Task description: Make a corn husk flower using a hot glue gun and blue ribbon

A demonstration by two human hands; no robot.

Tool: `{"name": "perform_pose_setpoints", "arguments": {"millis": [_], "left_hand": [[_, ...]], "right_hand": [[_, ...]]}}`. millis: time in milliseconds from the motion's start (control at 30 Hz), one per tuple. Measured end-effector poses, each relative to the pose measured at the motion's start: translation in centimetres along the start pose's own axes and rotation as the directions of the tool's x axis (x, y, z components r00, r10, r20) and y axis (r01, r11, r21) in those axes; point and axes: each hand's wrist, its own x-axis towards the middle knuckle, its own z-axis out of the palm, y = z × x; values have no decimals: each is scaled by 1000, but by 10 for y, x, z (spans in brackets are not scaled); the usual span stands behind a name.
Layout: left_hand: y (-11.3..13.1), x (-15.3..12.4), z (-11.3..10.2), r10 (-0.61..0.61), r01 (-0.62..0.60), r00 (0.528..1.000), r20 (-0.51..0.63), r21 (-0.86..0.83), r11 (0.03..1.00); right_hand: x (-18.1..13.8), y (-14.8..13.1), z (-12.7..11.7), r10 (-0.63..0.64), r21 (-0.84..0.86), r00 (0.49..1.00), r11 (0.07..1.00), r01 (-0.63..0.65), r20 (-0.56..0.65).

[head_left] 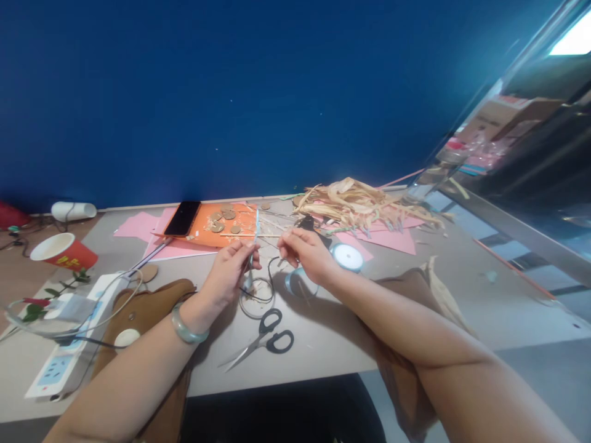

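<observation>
My left hand [236,264] is closed in a pinch on a narrow light blue ribbon [257,220], whose upper end stands up above the fingers. A thin pale stick [235,235] runs level across the ribbon and reaches the fingertips of my right hand [307,249], which are pressed together on it. Whether the ribbon is wound around the stick or only crosses it, I cannot tell. Below the hands lie a loop of thin dark cord [272,280] and black-handled scissors [272,332], their blades pointing left. A white and blue ribbon spool [347,257] lies beside my right wrist.
A heap of dried husks [355,200] lies on pink paper [401,239] at the back right. An orange sheet [203,239] carries a phone [183,218] and several wood discs [217,226]. A power strip [60,363] and a red paper cup [69,252] are at left.
</observation>
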Motion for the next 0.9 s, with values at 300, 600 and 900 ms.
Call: {"name": "perform_pose_setpoints", "arguments": {"millis": [300,600,900], "left_hand": [[-4,3,-1,210,-206,977,24,-112,972],[-2,0,2,281,-280,960,-8,-116,953],[-7,4,3,251,-239,967,36,-196,951]], "right_hand": [[-9,-4,11,-44,-208,999,977,42,-4],[-3,10,6,91,-261,981,964,-44,170],[-4,5,6,116,-339,951,941,-13,285]]}}
